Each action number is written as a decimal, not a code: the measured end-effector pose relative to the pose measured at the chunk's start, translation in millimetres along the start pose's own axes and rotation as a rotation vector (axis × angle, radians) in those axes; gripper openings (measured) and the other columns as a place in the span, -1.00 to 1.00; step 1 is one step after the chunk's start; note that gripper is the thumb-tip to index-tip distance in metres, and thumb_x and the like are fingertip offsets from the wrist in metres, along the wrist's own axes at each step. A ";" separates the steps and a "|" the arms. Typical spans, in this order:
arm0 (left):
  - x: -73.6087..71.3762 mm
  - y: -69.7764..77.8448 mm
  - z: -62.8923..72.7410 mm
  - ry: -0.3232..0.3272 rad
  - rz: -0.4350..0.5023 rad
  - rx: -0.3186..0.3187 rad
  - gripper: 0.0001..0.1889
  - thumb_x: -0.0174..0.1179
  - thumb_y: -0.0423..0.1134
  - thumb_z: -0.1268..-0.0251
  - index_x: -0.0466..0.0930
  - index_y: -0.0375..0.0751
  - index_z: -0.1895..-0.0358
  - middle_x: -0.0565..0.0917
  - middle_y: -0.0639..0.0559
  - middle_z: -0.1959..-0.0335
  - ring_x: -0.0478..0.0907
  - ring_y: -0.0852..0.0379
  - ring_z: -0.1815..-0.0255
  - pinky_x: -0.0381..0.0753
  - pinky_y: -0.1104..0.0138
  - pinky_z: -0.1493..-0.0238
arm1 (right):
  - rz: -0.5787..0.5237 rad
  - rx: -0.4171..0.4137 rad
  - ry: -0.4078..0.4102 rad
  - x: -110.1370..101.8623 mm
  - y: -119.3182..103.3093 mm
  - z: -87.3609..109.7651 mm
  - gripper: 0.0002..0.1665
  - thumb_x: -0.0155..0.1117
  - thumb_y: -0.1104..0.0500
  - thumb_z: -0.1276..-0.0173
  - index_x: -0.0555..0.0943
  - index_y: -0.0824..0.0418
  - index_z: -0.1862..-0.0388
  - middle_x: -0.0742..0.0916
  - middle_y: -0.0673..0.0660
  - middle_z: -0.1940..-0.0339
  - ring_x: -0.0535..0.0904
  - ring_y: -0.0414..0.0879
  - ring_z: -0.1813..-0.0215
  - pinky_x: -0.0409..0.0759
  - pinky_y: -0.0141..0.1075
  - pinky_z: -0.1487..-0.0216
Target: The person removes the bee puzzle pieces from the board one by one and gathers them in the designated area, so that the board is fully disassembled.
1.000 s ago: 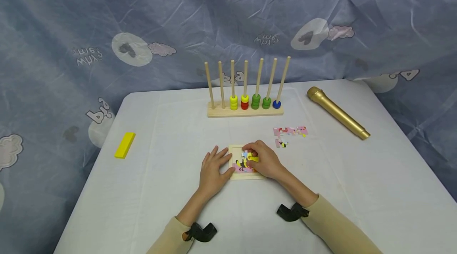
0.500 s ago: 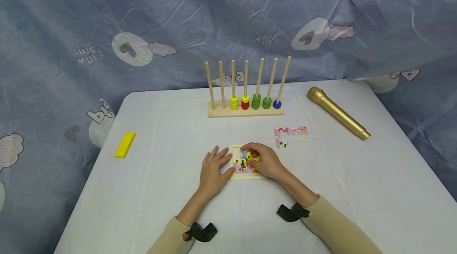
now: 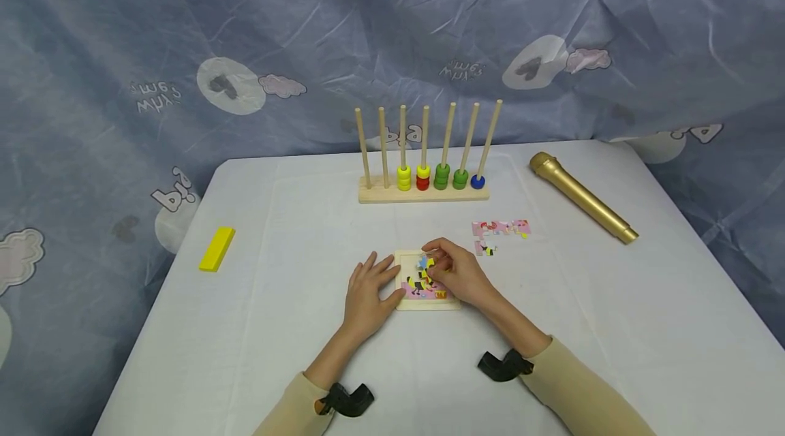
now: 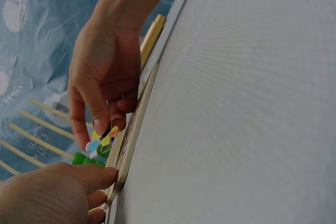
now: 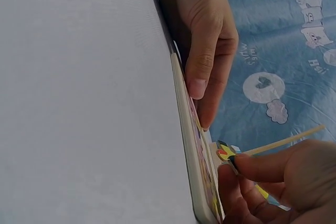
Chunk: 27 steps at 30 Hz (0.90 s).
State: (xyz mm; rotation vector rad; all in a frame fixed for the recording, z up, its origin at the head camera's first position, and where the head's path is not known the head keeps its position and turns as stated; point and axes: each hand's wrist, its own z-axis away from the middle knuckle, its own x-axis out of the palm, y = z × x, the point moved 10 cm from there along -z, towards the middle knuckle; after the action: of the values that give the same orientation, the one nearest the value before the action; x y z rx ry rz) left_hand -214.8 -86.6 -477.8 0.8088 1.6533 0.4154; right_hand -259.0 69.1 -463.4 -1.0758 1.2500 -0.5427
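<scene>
Puzzle piece [image 5: 226,152] in right hand [image 3: 458,275], partly hidden, sleeves [image 3: 585,385] cropped

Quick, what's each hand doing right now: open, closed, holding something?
Left hand: open, touching the frame.
Right hand: closed, pinching a puzzle piece.

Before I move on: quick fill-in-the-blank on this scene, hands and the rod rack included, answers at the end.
1. While the right hand pinches a puzzle piece, the left hand touches the ____ side of the wooden frame.
2. Count the upright rods on the rack: there are ____.
3. The ring on the rightmost rod is ____.
4. The colour of the microphone is ____.

Missing words: left; seven; blue; gold.
</scene>
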 end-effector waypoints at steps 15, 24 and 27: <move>0.0 0.6 0.5 -0.009 -0.008 -0.005 -0.53 0.35 -0.14 -0.18 0.62 -0.22 -0.16 0.51 -0.09 -0.34 0.18 -0.21 -0.52 0.04 -0.18 -0.48 | -0.183 0.131 0.084 -11.3 12.7 -2.0 -0.68 0.34 0.36 -0.26 0.56 0.39 0.01 0.66 0.28 0.29 0.66 -0.07 0.34 0.60 -0.46 0.36; -1.0 0.4 0.2 0.004 -0.008 -0.002 -0.53 0.35 -0.15 -0.16 0.63 -0.23 -0.15 0.52 -0.10 -0.33 0.20 -0.21 -0.51 0.05 -0.18 -0.48 | -0.235 0.122 0.088 -16.6 7.5 -3.0 -0.73 0.31 0.32 -0.31 0.57 0.36 0.04 0.65 0.19 0.37 0.70 -0.02 0.38 0.62 -0.40 0.39; -0.7 0.5 0.2 0.008 -0.006 0.002 -0.53 0.35 -0.15 -0.16 0.63 -0.23 -0.15 0.53 -0.10 -0.33 0.20 -0.21 -0.51 0.05 -0.17 -0.48 | -0.270 0.125 0.086 -21.9 5.5 -3.1 -0.73 0.28 0.35 -0.32 0.56 0.39 0.01 0.65 0.20 0.37 0.70 -0.05 0.37 0.65 -0.37 0.36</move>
State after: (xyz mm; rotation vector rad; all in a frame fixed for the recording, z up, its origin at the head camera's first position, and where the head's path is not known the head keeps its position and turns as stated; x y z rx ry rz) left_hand -214.5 -86.8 -477.0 0.8039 1.6632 0.4132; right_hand -269.3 88.5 -457.4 -1.1322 1.1352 -0.8696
